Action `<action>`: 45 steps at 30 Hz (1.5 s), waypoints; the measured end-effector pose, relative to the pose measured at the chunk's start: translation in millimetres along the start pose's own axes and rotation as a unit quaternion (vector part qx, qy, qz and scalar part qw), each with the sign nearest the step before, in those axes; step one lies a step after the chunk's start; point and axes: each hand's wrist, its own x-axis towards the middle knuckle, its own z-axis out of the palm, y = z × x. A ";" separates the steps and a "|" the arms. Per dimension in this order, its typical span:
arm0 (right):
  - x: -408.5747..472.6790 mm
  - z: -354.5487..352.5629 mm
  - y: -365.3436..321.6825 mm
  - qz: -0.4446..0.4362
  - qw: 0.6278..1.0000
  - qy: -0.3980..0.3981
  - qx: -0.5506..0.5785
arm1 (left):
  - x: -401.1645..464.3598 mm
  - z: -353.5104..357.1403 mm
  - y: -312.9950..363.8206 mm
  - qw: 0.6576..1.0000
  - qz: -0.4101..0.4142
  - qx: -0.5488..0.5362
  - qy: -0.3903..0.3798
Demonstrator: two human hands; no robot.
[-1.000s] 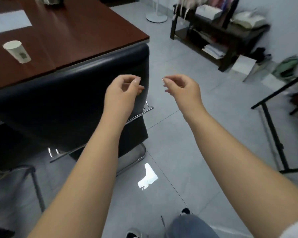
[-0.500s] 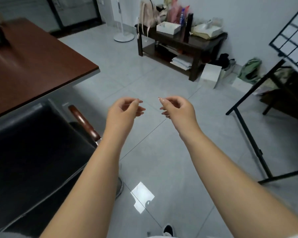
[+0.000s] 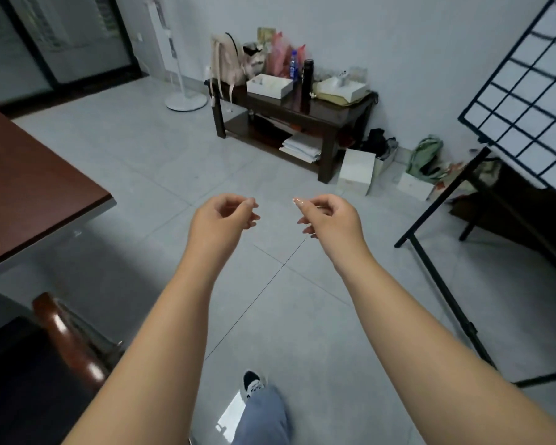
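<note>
My left hand (image 3: 221,220) and my right hand (image 3: 326,218) are both held out in front of me at chest height above the grey tiled floor (image 3: 270,300). They are a hand's width apart, backs toward me. Each hand's fingers are loosely curled with the thumb close to the forefinger. Nothing shows between the fingers of either hand. My leg in blue jeans and a dark shoe (image 3: 252,382) show at the bottom.
A brown desk (image 3: 29,194) juts in at the left, with a black chair's wooden armrest (image 3: 68,338) below it. A dark low table (image 3: 296,114) loaded with bags, boxes and bottles stands by the far wall. A black grid rack (image 3: 527,101) on a stand is at the right.
The view has swung right, away from the desk and chair toward the open floor and low table. Both hands keep their loose curl and have drifted slightly apart.
</note>
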 end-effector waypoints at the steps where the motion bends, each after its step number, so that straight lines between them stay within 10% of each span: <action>1: 17.7 5.8 -4.0 -0.005 1.000 0.001 -0.012 | 20.0 0.8 0.6 1.000 0.000 -0.002 -0.001; 45: 803.2 445.0 -162.1 -0.042 0.970 -0.241 0.003 | 857.2 -91.7 53.8 0.982 -0.011 0.021 0.188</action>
